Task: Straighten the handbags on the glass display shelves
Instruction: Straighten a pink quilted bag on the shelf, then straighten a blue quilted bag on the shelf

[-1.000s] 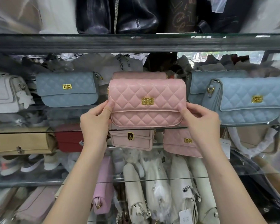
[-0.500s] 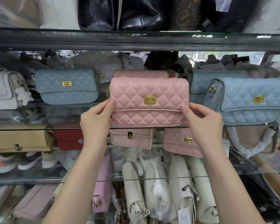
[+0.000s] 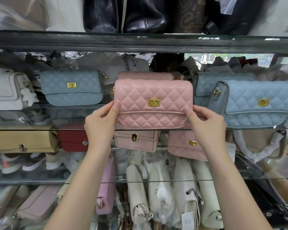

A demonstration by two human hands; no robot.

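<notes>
At frame centre, the left hand [image 3: 99, 125] and right hand [image 3: 206, 125] pinch the pink quilted handbag's [image 3: 154, 103] ends; squaring it along the glass shelf edge [image 3: 40, 129] seems best.

You are reading sideways print on the white dust bag [image 3: 131, 63]: apparently "ASHION" and "BE A". Print on the paper tag [image 3: 187, 219] is showing too small.

Sneakers [image 3: 32, 163] are sitting in a row at eight o'clock, a lettered white cloth pouch [image 3: 131, 63] is lying crumpled at twelve, and a paper price tag [image 3: 188, 219] is hanging at five.
</notes>
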